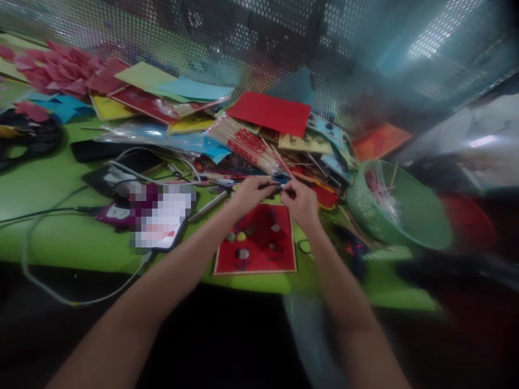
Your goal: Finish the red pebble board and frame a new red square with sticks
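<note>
My left hand point(256, 193) and my right hand point(299, 201) meet above the far edge of a red square card point(259, 263). The fingertips of both are pinched around a small blue piece point(283, 186), too small and blurred to name. Small round and leaf-like bits in green, yellow and white lie on the card, among dark figure-like shapes. Just beyond the hands, thin wooden sticks point(243, 143) with red parts rest in the pile.
A lit phone point(164, 219), a purple device point(117, 213) and a white cable point(91, 300) lie left. At right stands a green basket point(425, 216). Coloured paper point(270, 111) is heaped behind, against a perforated metal panel point(194, 32). The green table's front edge point(247, 283) is near me.
</note>
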Available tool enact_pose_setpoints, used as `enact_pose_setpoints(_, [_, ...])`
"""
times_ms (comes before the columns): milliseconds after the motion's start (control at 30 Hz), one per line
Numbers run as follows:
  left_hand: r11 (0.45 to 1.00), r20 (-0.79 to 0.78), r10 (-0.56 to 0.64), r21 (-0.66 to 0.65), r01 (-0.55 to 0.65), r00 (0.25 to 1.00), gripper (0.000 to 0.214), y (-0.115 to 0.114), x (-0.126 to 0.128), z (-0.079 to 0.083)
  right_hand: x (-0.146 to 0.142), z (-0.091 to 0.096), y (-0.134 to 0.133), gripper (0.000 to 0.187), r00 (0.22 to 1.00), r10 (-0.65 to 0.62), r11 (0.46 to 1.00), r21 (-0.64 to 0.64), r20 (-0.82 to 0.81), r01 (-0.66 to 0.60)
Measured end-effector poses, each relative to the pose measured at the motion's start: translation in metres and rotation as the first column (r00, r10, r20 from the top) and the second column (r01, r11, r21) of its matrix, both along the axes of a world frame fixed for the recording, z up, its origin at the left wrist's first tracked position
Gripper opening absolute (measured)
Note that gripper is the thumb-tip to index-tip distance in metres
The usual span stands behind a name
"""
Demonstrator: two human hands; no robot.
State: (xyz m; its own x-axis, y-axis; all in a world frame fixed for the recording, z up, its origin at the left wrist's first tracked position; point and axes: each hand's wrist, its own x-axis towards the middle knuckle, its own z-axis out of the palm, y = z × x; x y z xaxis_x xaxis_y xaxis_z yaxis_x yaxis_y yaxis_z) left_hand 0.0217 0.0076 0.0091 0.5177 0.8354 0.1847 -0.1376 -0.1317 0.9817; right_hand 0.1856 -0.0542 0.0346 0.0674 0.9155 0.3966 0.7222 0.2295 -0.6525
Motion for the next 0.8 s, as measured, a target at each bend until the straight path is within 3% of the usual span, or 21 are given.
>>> enact_pose_setpoints(267, [0.957,0.145,-0.059,-0.274,0.098,0.988,0.049,-0.001,-0.004,0.008,0.009,0.005,0.006,0.023,0.905,0.005,0.998,-0.051,-0.426,-0.029])
enact_pose_setpoints(533, [0.926,0.153,-0.091,-0.351,0.140,0.984,0.050,0.000,-0.008,0.009,0.010,0.005,0.008,0.025,0.851,0.064,0.993,-0.052,-0.521,-0.106])
enact_pose_setpoints(633, [0.968,0.028,-0.013,-0.249,0.020,1.000,0.051,0.009,-0.016,0.010,0.009,0.007,0.008,0.029,0.848,0.065,0.990,-0.069,-0.527,-0.119])
enact_pose_setpoints(700, [0.992,-0.090,0.097,-0.077,-0.104,0.991,0.044,0.016,-0.024,0.011,0.008,0.007,0.009,0.034,0.854,0.047,0.988,-0.099,-0.518,-0.115])
enact_pose_setpoints(800, [0.944,-0.279,0.296,0.230,-0.235,0.914,0.032,0.025,-0.037,0.014,0.007,0.003,0.011,0.039,0.862,0.028,0.983,-0.141,-0.505,-0.114])
